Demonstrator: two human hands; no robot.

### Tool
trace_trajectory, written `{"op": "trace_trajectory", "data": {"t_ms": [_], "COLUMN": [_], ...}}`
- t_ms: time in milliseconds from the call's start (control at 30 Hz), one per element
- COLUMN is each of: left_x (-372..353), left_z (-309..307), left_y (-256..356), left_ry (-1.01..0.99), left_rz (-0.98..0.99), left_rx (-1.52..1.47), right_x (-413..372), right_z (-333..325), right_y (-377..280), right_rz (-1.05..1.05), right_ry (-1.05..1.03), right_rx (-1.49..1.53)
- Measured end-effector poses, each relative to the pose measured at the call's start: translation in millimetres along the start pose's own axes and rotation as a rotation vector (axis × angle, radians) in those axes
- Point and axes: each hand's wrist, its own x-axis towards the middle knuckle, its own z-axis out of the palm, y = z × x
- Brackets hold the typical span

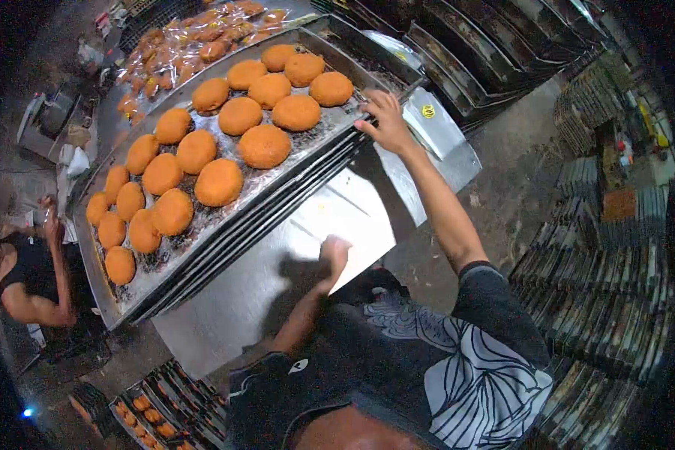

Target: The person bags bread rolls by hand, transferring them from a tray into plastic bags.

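Note:
Round orange-brown buns lie in rows on the top metal tray, which rests on a stack of similar trays. My right hand is at the near right part of the stack, its fingers bent over the rim of the top tray and its thumb at the near side. Lower down, my left hand hovers over the shiny metal table, apart from the trays. Motion blurs it, and its fingers cannot be made out.
Bagged buns lie behind the trays. A clear plastic stack with yellow bands sits on the table's right. Dark trays stand at the back, more stacks at the right. At the left is another person.

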Motion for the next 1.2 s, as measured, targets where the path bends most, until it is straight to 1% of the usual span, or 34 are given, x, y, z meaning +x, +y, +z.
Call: {"op": "trace_trajectory", "data": {"t_ms": [33, 67, 100, 133, 167, 200, 233, 267, 300, 333, 367, 400, 433, 467, 500, 533, 600, 633, 667, 733, 767, 800, 833, 867, 900, 933, 967, 1000, 1033, 1067, 1100, 1133, 1167, 1200], "left_x": [3.0, 8.1, 14.9, 26.2, 31.4, 39.5, 47.3, 47.4, 47.3, 56.1, 65.4, 67.2, 66.3, 61.2, 58.8, 62.3, 73.4, 89.3, 93.4, 94.6, 93.0, 108.9, 114.4, 117.9, 123.5, 130.3, 143.8, 140.0, 134.9, 130.1, 123.9, 116.3, 108.5, 102.7], "left_z": [-6.0, -27.6, -41.5, -64.2, -82.2, -104.2, -125.9, -117.4, -108.6, -112.6, -116.9, -111.7, -102.7, -90.4, -81.3, -77.2, -72.3, -82.9, -80.5, -74.5, -64.4, -97.3, -107.2, -111.4, -109.6, -122.1, -132.9, -152.9, -177.1, -197.3, -209.4, -221.4, -234.3, -244.8], "left_y": [-3.4, -0.4, 0.3, 14.1, 37.2, 65.6, 93.7, 89.0, 84.1, 108.4, 133.3, 135.5, 135.6, 135.5, 139.1, 147.9, 171.6, 192.0, 193.1, 186.8, 175.6, 209.7, 224.0, 231.7, 219.5, 222.5, 222.8, 207.9, 201.6, 198.4, 191.3, 184.0, 173.6, 166.3], "left_ry": [-0.032, -0.115, -0.185, -0.127, -0.141, -0.121, -0.067, -0.150, -0.238, -0.232, -0.225, -0.206, -0.189, -0.117, -0.045, -0.029, -0.125, -0.222, -0.207, 0.236, 0.353, 0.184, 0.209, 0.237, 0.447, 0.549, 0.823, 0.746, 0.616, 0.631, 0.751, 0.873, 1.010, 1.150], "left_rz": [0.065, 0.048, 0.032, 0.057, -0.103, -0.273, -0.438, -0.520, -0.597, -0.686, -0.776, -0.728, -0.741, -0.801, -0.855, -0.851, -0.806, -0.788, -0.771, -0.509, -0.458, -0.286, -0.199, -0.113, -0.034, -0.328, -0.270, -0.326, -0.365, -0.394, -0.400, -0.408, -0.388, -0.364], "left_rx": [0.126, 0.008, -0.107, -0.281, -0.472, -0.684, -0.879, -0.835, -0.787, -0.765, -0.745, -0.720, -0.713, -0.736, -0.759, -0.758, -0.514, -0.369, -0.361, -0.596, -0.503, -0.156, -0.206, -0.256, -0.134, -0.651, -0.851, -1.124, -1.589, -1.478, -1.507, -1.527, -1.483, -1.435], "right_x": [-2.9, -21.3, -50.5, -89.8, -117.2, -130.9, -161.8, -158.1, -161.4, -169.8, -179.4, -180.4, -180.1, -185.7, -185.9, -190.1, -198.8, -203.7, -205.3, -182.8, -168.1, -144.3, -120.7, -87.2, -60.6, -40.7, -37.2, -39.9, -57.9, -54.2, -40.0, -15.4, 15.2, 47.6], "right_z": [-5.6, -13.0, -17.7, -23.5, -25.5, -34.9, -11.9, -13.8, -0.6, 9.9, 13.4, 13.4, 13.2, 6.4, -15.3, -24.8, -43.3, -38.3, -33.3, -31.0, -26.8, -29.2, -31.6, -47.8, -67.6, -77.6, -75.9, -75.0, -43.2, -44.5, -47.9, -50.5, -51.5, -40.4], "right_y": [-10.5, -28.4, -39.2, -55.6, -67.0, -83.1, -81.9, -94.3, -92.2, -88.5, -79.8, -70.9, -62.4, -59.7, -64.2, -60.0, -51.3, -49.9, -48.2, -51.4, -51.0, -49.4, -47.8, -52.0, -72.9, -97.2, -114.9, -130.4, -129.3, -143.0, -135.1, -119.8, -107.9, -85.7], "right_rz": [-0.013, 0.109, 0.251, 0.488, 0.693, 0.621, 0.408, 0.379, 0.349, 0.326, 0.318, 0.252, 0.182, 0.170, 0.376, 0.465, 0.640, 0.676, 0.703, 0.718, 0.706, 0.839, 0.963, 1.260, 1.070, 0.836, 0.784, 0.733, 0.892, 0.967, 0.552, 0.181, 0.003, 0.043], "right_ry": [0.210, 0.252, 0.151, -0.098, -0.489, -0.763, -0.821, -0.950, -0.866, -0.785, -0.811, -0.771, -0.725, -0.735, -0.703, -0.745, -0.834, -0.770, -0.785, -0.775, -0.675, -0.565, -0.433, -0.292, -0.159, -0.024, -0.118, -0.215, -0.633, -0.775, -0.762, -0.692, -0.385, -0.285], "right_rx": [-0.070, 0.049, 0.191, 0.403, 0.772, 0.854, 0.971, 0.832, 0.810, 0.791, 0.812, 0.947, 1.078, 1.091, 1.103, 1.032, 0.889, 0.860, 0.805, 0.755, 1.151, 1.432, 1.710, 1.863, 2.194, 2.507, 2.587, 2.662, 2.737, 2.477, 1.928, 1.369, 0.824, 0.595]}}
